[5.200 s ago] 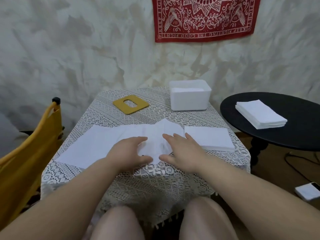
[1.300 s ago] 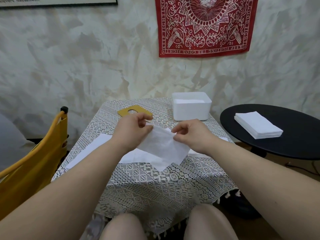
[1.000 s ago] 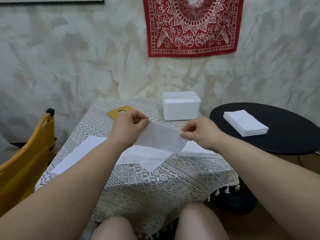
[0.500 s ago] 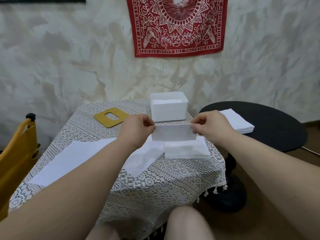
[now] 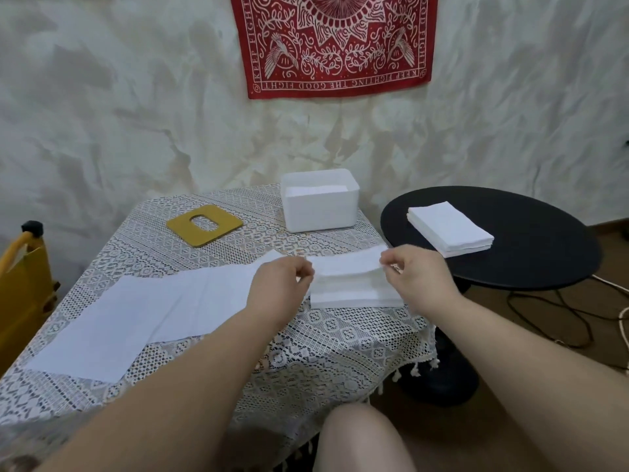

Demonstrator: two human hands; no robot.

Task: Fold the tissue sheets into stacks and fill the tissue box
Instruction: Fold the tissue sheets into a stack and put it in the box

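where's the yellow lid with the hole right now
In the head view the yellow lid lies flat on the lace tablecloth, far left of centre, just left of the white tissue box and beyond the unfolded sheets.

Head view, forward-down over near table (image 5: 326, 338)

Person seen from own head cam: left hand (image 5: 282, 287) & right hand (image 5: 417, 279) both bare, no rings, watch or bracelets visible. Forearms uncovered to frame edge, no sleeves in shot. One bare knee (image 5: 360, 437) at bottom; clothing out of view.
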